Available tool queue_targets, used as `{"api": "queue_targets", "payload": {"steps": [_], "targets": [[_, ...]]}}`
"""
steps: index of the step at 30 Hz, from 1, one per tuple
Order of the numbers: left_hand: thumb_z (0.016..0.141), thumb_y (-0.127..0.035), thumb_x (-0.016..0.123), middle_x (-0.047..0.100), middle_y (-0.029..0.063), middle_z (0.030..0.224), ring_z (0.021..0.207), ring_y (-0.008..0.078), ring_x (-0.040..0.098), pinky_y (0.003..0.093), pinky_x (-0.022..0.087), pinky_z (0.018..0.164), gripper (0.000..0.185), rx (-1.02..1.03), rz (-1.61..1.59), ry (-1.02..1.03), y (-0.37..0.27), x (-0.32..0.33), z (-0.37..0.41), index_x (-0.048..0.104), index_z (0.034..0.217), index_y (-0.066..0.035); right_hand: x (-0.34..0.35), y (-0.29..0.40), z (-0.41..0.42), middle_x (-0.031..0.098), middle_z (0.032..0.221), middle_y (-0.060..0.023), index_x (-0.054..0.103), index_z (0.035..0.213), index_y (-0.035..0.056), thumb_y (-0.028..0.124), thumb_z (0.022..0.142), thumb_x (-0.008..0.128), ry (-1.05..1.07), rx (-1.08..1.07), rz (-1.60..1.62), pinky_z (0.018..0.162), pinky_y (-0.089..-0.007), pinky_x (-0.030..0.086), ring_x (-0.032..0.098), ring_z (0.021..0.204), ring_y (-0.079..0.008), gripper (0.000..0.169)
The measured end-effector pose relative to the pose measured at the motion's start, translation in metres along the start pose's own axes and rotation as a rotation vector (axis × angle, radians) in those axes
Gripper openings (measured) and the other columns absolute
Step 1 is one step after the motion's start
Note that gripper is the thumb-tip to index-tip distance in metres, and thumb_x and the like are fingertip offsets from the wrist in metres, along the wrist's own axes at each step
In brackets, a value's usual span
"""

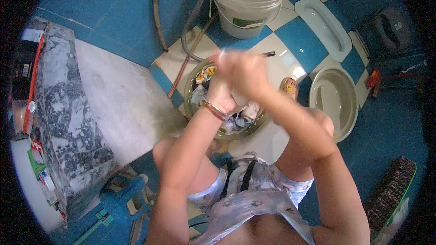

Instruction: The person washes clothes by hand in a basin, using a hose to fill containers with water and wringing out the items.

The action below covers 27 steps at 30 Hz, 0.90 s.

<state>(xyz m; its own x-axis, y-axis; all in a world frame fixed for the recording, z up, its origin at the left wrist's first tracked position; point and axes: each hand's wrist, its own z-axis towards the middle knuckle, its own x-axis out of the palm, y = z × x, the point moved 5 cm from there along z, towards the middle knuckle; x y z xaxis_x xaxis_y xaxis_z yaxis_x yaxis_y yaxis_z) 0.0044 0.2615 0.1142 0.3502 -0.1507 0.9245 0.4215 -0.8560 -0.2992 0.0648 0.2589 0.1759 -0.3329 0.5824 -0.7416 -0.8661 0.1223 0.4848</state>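
Note:
My left hand (223,86) and my right hand (247,71) meet above a round basin (189,109) and are blurred. A pale wet-looking cloth (239,98) shows between and below them, and both hands seem closed on it. A metal bangle sits on my left wrist. Below, the basin holds wet clothes (250,111), some pale, some dark, and one piece (205,75) with a yellow pattern near the left rim. The hands hide the basin's middle and far rim.
A white bucket (238,29) stands beyond the basin, near hoses (190,29). To the right are an oval tub (354,109) with a ridged board and a long pale tray (323,29). A marble slab (129,102) lies at left, a brush head (391,183) at lower right.

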Motion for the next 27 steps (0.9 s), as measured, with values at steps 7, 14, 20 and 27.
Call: {"api": "queue_targets", "payload": {"steps": [7,14,20,27], "targets": [[0.09,-0.036,0.041,0.055,0.0044,0.098,0.087,0.0136,0.053,0.0325,0.044,0.08,0.034,0.157,0.293,-0.175,-0.009,-0.011,-0.003,0.048,0.108,-0.008,-0.002,0.02,-0.02,0.047,0.043,-0.0109,0.049,0.048,0.01,0.034,0.078,0.054,-0.13,-0.384,-0.029,0.041,-0.0361,0.042,0.05,0.039,-0.0251,0.039],[0.089,-0.04,0.04,0.053,0.0054,0.106,0.094,0.0156,0.053,0.0309,0.044,0.082,0.043,0.035,0.183,-0.145,-0.008,-0.027,0.002,0.042,0.119,-0.009,-0.002,0.023,-0.016,0.05,0.045,-0.0134,0.05,0.048,0.0099,0.035,0.078,0.055,-0.112,-0.297,0.021,0.042,-0.0364,0.043,0.051,0.041,-0.0277,0.039],[0.088,-0.045,0.039,0.054,0.0081,0.113,0.1,0.0194,0.054,0.0348,0.042,0.088,0.052,0.004,0.224,-0.128,-0.032,0.025,-0.008,0.045,0.118,-0.002,0.008,-0.046,0.011,0.062,0.069,-0.0088,0.063,0.076,0.0044,0.039,0.085,0.051,0.511,0.639,0.83,0.053,-0.0266,0.044,0.057,0.055,-0.0169,0.038],[0.082,-0.022,0.06,0.06,0.0082,0.097,0.087,0.0147,0.059,0.0277,0.047,0.077,0.029,0.092,0.364,-0.138,-0.051,0.017,-0.008,0.056,0.101,-0.001,-0.003,-0.05,0.006,0.062,0.078,-0.0037,0.06,0.09,0.0012,0.03,0.084,0.056,0.635,0.788,1.366,0.061,-0.023,0.046,0.057,0.066,-0.0099,0.03]]}}
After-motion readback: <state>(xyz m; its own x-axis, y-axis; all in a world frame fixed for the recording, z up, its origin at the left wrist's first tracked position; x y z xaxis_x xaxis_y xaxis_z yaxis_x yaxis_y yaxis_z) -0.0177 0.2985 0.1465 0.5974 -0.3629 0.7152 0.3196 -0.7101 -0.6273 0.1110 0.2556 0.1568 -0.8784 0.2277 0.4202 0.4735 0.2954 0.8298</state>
